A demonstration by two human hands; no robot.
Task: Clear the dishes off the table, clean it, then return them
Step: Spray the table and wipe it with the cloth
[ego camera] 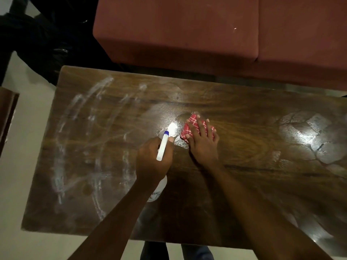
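A dark wooden table (253, 166) fills the view, with white wipe streaks over its left half and a wet shine near the middle. My left hand (153, 160) grips a white spray bottle (163, 147) with a blue nozzle, held above the table's centre; the bottle's body shows below my wrist. My right hand (202, 141) lies flat, fingers spread, pressing a folded red-and-white patterned cloth (187, 126) onto the tabletop just right of the nozzle. No dishes are in view.
A maroon sofa (187, 30) stands along the table's far side. Dark objects (37, 40) sit on the floor at the upper left. A wooden furniture edge (7, 113) shows at the left. Pale floor (24, 147) surrounds the table.
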